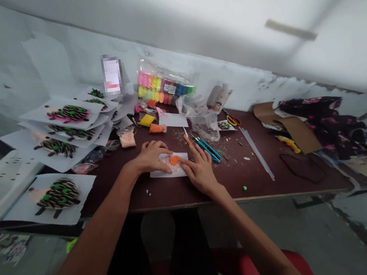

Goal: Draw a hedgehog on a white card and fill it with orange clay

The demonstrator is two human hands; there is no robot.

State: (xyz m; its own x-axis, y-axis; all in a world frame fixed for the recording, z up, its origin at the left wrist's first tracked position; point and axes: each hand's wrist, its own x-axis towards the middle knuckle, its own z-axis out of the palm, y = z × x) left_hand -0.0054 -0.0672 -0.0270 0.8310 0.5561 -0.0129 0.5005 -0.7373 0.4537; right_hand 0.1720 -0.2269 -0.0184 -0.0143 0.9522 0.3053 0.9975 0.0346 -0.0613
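Observation:
A small white paper [161, 174] with an orange outline drawing lies on the table in front of me. A flattened patch of orange modelling clay [175, 160] sits on the drawing. My left hand [153, 156] rests at the paper's left side, fingers spread, thumb on the sheet. My right hand [200, 169] is at the right edge, its thumb side touching the paper beside the clay. A thin orange stick-like tool [187, 140] with a pale tip pokes up from between its fingers; its lower part is hidden. Blue-handled pliers [209, 149] lie just right of that hand.
Finished hedgehog pictures [67, 113] are stacked at left, another hedgehog sheet [88, 181] nearer. Bagged clay [127, 139], a clay set [162, 88] and a clear plastic bag [200, 112] stand behind. Scissors [234, 120], glue sticks [257, 154] and a yellow glue gun [288, 144] lie right.

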